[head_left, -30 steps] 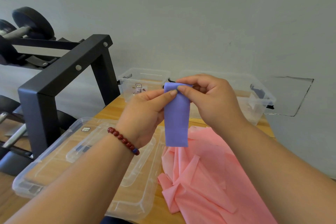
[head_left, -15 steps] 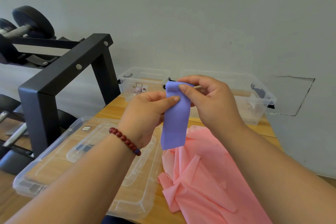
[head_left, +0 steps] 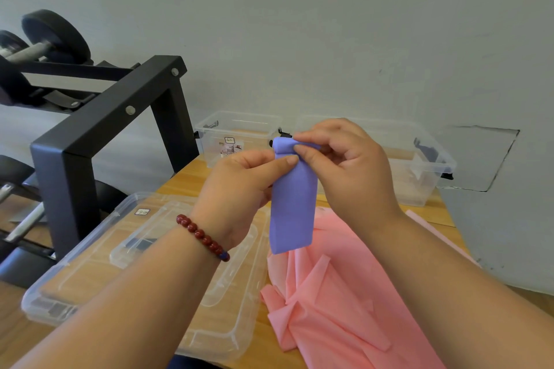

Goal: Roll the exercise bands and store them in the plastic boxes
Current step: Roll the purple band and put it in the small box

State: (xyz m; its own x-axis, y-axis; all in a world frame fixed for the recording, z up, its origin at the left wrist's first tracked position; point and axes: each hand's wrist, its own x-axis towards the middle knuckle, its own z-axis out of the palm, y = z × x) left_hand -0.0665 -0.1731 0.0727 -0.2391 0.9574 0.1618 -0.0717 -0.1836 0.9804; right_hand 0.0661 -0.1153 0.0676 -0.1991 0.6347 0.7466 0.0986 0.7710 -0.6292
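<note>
While both hands are raised above the counter point(head_left: 186, 177), they hold a purple exercise band point(head_left: 292, 204) at the centre of the view. The left hand point(head_left: 239, 189) pinches the band near its top from the nine o'clock side, with the thumb pressed to its front. The right hand point(head_left: 344, 168) pinches the small roll begun at the top edge from the three o'clock side. The rest hangs flat and limp toward six o'clock. It looks thin, light, soft and stretchy, likely to spring open, so the roll is best gripped at both ends, close to the turn. A pink band point(head_left: 344, 308) lies crumpled on the counter at five o'clock. Two clear plastic boxes point(head_left: 239, 129) stand open at twelve and two o'clock. Their lids point(head_left: 99, 252) lie at eight o'clock, beside a black rack point(head_left: 90, 135) at ten.
</note>
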